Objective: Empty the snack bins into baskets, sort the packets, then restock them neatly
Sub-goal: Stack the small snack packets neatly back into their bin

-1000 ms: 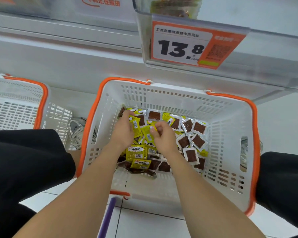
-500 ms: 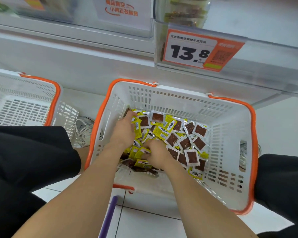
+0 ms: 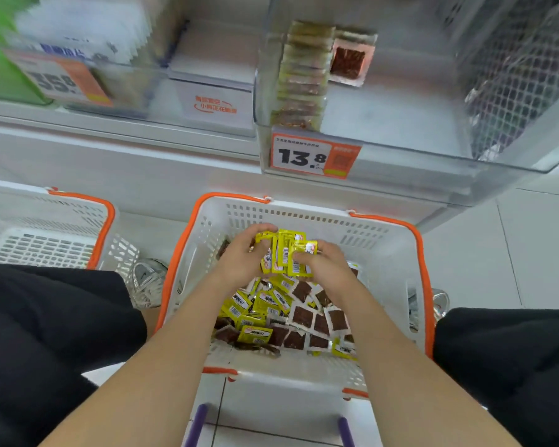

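Grip: your left hand (image 3: pixel 242 257) and right hand (image 3: pixel 329 266) pinch a fanned yellow packet stack (image 3: pixel 284 253) between curled fingers | Risk: loose outer packets may slip below your fingers into the basket (image 3: pixel 320 218).

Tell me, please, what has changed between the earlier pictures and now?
Both hands came up out of the pile. The left hand and the right hand now hold a stack of yellow packets upright between them, above the basket. Before, they were low among the loose packets. The basket and the second basket stayed in place.
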`<state>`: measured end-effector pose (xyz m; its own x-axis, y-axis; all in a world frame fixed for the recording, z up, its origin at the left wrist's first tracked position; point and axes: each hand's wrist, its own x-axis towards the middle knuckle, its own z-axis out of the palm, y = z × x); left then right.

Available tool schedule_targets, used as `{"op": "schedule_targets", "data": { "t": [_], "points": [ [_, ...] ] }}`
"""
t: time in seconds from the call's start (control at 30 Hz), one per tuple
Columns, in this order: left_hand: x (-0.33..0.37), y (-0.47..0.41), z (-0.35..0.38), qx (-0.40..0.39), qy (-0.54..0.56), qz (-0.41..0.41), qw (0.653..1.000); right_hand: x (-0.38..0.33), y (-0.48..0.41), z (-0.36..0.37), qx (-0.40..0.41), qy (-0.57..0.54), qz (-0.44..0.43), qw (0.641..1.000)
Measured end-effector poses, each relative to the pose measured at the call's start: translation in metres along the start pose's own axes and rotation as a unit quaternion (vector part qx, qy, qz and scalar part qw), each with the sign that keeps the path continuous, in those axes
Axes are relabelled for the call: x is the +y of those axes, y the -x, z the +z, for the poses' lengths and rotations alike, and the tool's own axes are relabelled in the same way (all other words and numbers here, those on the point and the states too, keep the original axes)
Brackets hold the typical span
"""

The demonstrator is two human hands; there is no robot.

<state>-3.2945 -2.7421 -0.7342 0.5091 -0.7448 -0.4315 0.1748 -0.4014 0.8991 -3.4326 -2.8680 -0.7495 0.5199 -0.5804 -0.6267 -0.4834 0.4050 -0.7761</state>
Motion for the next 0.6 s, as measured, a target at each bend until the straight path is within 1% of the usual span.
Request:
{"op": "schedule_targets", "data": {
  "t": [0.13, 0.17, 0.27, 0.37, 0.47, 0.5, 0.53, 0.6],
  "points": [
    [0.034, 0.017, 0.002, -0.032, 0.069, -0.048, 0.996, -0.035, 0.022, -0.007, 0.006, 0.076, -0.041, 0.996],
    [0.042, 0.021, 0.002, -0.047, 0.068, -0.049, 0.995, -0.045, 0.029, -0.007, -0.004, 0.091, -0.047, 0.995],
    [0.063, 0.036, 0.002, -0.100, -0.001, -0.026, 0.995, -0.076, 0.054, -0.009, -0.038, 0.151, -0.079, 0.985],
    [0.080, 0.050, -0.006, -0.159, -0.045, -0.013, 0.986, -0.099, 0.077, -0.016, -0.056, 0.283, -0.145, 0.946],
    [0.098, 0.064, -0.012, -0.217, -0.080, -0.002, 0.973, -0.116, 0.099, -0.022, -0.024, 0.381, -0.183, 0.906],
    [0.102, 0.068, -0.013, -0.230, -0.086, -0.002, 0.969, -0.120, 0.105, -0.024, -0.012, 0.402, -0.180, 0.898],
    [0.107, 0.073, -0.013, -0.234, -0.091, -0.001, 0.968, -0.124, 0.111, -0.025, 0.002, 0.410, -0.167, 0.897],
    [0.111, 0.079, -0.012, -0.213, -0.086, -0.012, 0.973, -0.127, 0.116, -0.027, 0.031, 0.390, -0.131, 0.911]
  ]
}}
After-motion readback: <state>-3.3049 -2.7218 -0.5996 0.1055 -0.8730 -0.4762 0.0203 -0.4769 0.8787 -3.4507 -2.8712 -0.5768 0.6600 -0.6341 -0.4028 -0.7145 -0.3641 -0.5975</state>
